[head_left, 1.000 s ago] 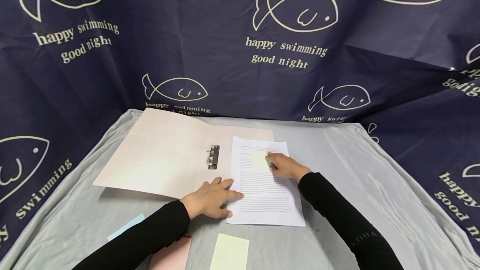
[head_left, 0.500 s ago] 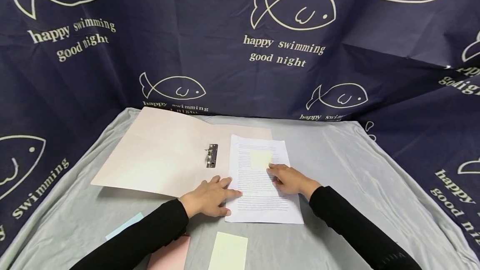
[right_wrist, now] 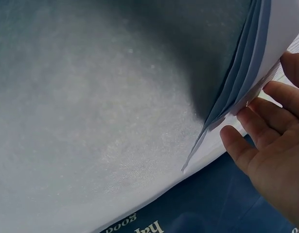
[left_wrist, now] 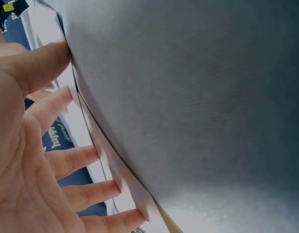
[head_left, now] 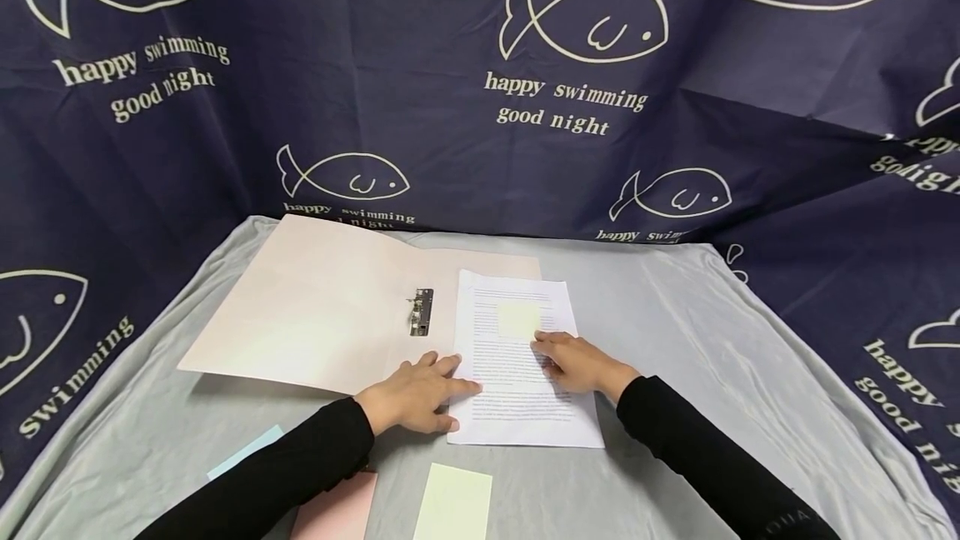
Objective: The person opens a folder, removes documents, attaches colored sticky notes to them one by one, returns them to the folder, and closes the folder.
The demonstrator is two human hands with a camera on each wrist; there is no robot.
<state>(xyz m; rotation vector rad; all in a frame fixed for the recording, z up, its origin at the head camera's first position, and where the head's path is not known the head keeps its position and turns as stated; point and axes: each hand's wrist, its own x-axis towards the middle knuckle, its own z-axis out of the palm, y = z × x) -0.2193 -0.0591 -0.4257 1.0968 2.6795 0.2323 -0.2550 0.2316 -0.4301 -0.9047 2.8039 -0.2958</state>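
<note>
Printed sheets lie over the right side of an open pale pink folder. A pale yellow sticky note lies flat on the upper part of the print. With fingers spread, my left hand rests across the left edge of the sheets and the folder; the left wrist view shows the left hand with its fingertips along that edge. My right hand touches the page at the note's lower right corner. In the right wrist view, the right hand is loosely bent beside several layered sheet edges.
A metal clip sits near the folder's fold. Toward the front lie a blue paper piece, a pink one and a yellow-green one, on a grey cloth. A dark blue fish-print curtain hangs behind.
My right hand has drawn back from the sticky note's right side to its lower right corner, leaving the note flat on the page. The left hand has stayed at the sheets' left edge.
</note>
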